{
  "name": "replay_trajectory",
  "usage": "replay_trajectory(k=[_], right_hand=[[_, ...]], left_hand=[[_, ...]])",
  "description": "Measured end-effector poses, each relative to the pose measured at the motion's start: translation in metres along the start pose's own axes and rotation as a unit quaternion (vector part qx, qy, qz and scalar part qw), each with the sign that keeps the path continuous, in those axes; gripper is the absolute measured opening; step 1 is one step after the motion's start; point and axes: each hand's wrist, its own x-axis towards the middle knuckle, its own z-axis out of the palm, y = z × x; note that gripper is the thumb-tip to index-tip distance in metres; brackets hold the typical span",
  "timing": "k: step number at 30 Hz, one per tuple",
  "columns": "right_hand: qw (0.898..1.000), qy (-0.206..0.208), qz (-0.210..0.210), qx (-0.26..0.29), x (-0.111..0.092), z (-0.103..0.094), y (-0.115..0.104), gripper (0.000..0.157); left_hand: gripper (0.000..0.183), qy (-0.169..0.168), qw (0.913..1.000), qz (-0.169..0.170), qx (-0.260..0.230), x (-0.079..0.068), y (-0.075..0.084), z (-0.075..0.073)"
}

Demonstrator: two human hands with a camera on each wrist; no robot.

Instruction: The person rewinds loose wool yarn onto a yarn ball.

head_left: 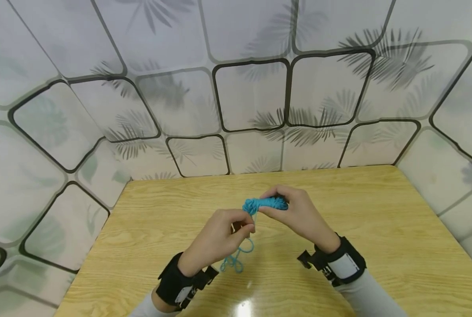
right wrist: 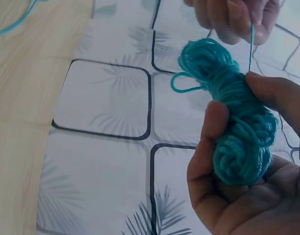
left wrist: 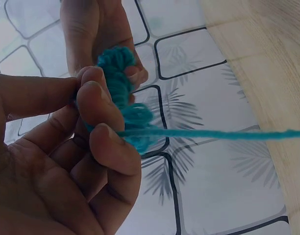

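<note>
A small skein of blue yarn [head_left: 268, 203], wound tightly round its middle with looped ends, is gripped above the table by my right hand [head_left: 297, 209]. In the right wrist view the thumb and fingers curl round the skein [right wrist: 240, 112], and one loose loop sticks out from its side. My left hand [head_left: 224, 233] is just left of the skein and pinches the yarn strand [left wrist: 209, 133] between thumb and fingertips. The strand runs taut from the skein to these fingers. Below the left hand, a slack tail of yarn [head_left: 232, 262] lies in loops on the table.
The wooden table [head_left: 172, 198] lies under both hands. A patterned backdrop with leaf prints [head_left: 251, 97] rises behind and at both sides. Each wrist wears a black strap [head_left: 344, 259] with a small camera mount. Light glares off the table near the front.
</note>
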Motion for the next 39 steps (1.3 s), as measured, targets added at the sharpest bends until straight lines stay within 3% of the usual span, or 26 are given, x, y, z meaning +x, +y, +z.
replay_trajectory(k=[9, 14, 17, 21, 29, 39], right_hand=[[0.995, -0.011, 0.013, 0.096, -0.002, -0.006, -0.001, 0.022], [0.984, -0.07, -0.029, 0.16, -0.002, -0.007, 0.001, 0.02], [0.975, -0.114, -0.055, 0.182, -0.003, -0.007, 0.0, 0.019], [0.964, -0.167, -0.06, 0.196, -0.004, -0.007, -0.003, 0.017], [0.96, -0.238, -0.058, 0.139, -0.005, -0.004, -0.002, 0.017], [0.967, -0.244, -0.05, 0.046, -0.005, 0.0, -0.001, 0.018]], left_hand=[[0.014, 0.007, 0.9994, 0.001, -0.035, 0.003, -0.007, 0.013], [0.012, -0.002, 0.9994, -0.01, -0.033, 0.005, -0.015, 0.017], [0.01, 0.007, 0.9984, -0.023, -0.052, 0.005, -0.021, 0.017], [0.009, 0.025, 0.9981, -0.026, -0.05, 0.006, -0.028, 0.013], [0.011, 0.067, 0.9977, -0.003, 0.007, 0.007, -0.025, 0.001], [0.011, 0.062, 0.9981, -0.002, 0.006, 0.004, -0.02, -0.004]])
